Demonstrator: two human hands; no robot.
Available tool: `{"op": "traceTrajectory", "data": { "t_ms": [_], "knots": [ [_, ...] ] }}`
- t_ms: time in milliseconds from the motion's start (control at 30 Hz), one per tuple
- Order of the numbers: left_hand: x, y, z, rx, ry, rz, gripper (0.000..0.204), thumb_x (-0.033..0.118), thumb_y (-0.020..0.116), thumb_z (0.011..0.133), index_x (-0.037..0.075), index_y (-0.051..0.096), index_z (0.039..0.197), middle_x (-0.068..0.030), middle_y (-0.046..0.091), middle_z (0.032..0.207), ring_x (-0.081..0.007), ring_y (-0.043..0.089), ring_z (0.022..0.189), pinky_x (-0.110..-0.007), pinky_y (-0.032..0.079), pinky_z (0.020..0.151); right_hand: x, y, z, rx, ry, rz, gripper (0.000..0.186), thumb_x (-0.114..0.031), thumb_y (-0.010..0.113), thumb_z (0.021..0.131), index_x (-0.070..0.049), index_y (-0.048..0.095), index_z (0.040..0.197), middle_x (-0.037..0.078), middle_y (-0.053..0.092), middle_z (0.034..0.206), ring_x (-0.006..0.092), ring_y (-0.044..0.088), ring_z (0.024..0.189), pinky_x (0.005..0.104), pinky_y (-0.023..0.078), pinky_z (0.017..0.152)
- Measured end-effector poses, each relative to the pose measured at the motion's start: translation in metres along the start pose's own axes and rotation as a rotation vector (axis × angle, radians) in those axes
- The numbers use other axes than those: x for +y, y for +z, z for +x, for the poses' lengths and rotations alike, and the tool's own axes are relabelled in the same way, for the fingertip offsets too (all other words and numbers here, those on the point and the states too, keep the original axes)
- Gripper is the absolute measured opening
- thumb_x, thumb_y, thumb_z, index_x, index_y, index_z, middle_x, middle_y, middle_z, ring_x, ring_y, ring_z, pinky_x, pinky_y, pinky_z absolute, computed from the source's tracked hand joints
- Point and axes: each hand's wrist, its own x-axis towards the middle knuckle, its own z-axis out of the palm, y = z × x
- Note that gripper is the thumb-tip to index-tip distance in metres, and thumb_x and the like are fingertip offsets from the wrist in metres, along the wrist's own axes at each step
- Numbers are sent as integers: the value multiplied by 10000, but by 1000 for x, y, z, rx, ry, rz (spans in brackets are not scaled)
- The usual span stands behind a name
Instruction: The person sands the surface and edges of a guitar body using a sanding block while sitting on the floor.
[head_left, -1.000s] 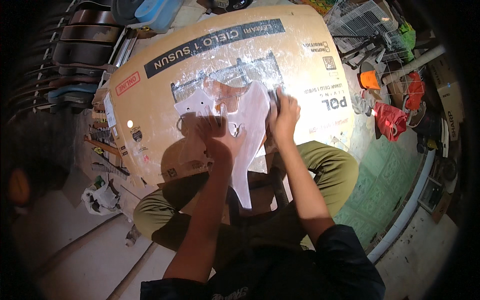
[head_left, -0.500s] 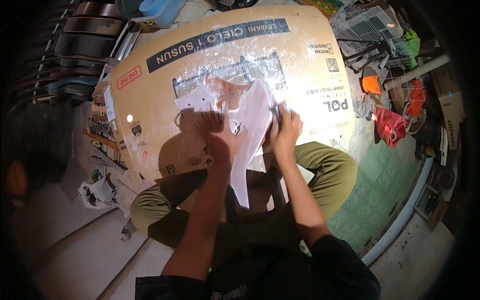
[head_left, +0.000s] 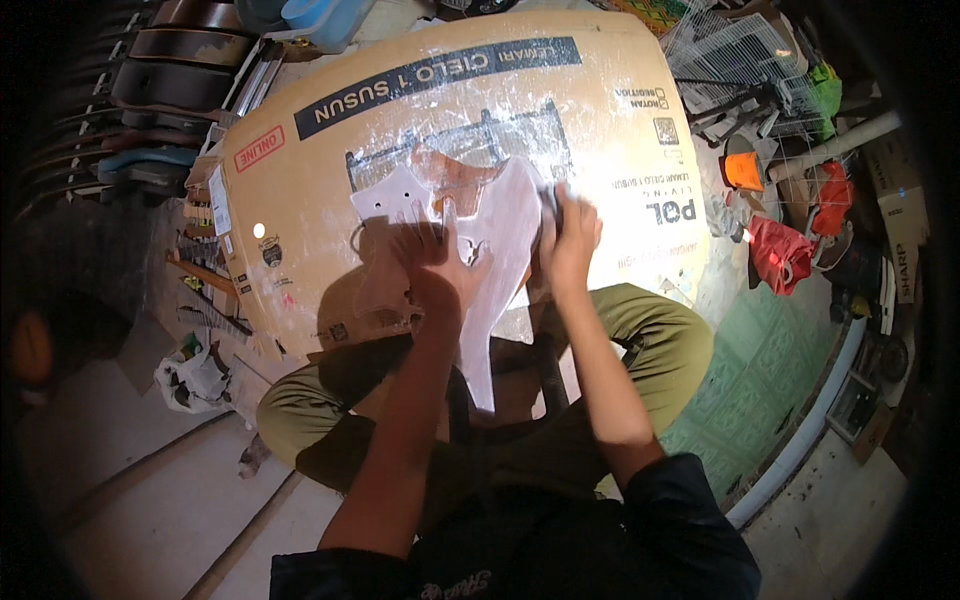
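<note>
A pale, dusty guitar body [head_left: 507,222] with curved horns and a few small holes lies on a flattened cardboard sheet in front of me. My left hand [head_left: 440,265] rests on it with fingers spread, the palm side down. At the body's right edge, my right hand [head_left: 572,248] grips a small dark block [head_left: 548,205], which looks like a sanding block; the fingers hide most of it. A brown wooden surface [head_left: 450,168] shows beneath the pale body, at its far side and in its cutout.
The dusty cardboard [head_left: 620,130] spreads between my crossed legs and the far clutter. Dark curved boards [head_left: 175,90] are stacked at the far left. On the right are a wire rack [head_left: 735,65], an orange cup [head_left: 741,170] and a red bag [head_left: 780,250]. A white plastic bag [head_left: 192,380] lies at left.
My right hand and the dark block have shifted slightly away from me along the guitar body's right edge. The left hand stays where it was; the body's near tip has moved very slightly.
</note>
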Motion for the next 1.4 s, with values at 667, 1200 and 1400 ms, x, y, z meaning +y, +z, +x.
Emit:
{"op": "traceTrajectory", "data": {
  "t_ms": [667, 1200, 1400],
  "knots": [
    [-2, -8, 4, -75, -1, -78, 944, 605, 665, 798, 191, 360, 1591, -267, 294, 1625, -488, 206, 1512, -627, 1, 1234, 5, 14, 91, -228, -176, 230, 427, -128, 671, 918, -97, 624, 1341, 200, 644, 1228, 378, 598, 1125, 441, 456, 1001],
    [7, -22, 8, -319, -104, -129, 953, 630, 676, 785, 188, 388, 1579, -262, 300, 1623, -490, 227, 1508, -625, 37, 1237, 42, 10, 84, -415, 82, 574, 462, -99, 680, 940, -36, 581, 1386, 140, 662, 1313, 244, 626, 1212, 354, 467, 1038],
    [-3, -8, 3, -27, -22, -74, 967, 633, 684, 776, 192, 383, 1582, -230, 314, 1629, -509, 251, 1491, -623, 63, 1237, 44, 11, 40, -280, 58, 528, 430, -129, 663, 953, -29, 591, 1365, 177, 632, 1362, 274, 619, 1234, 380, 465, 1044]
  ]
}}
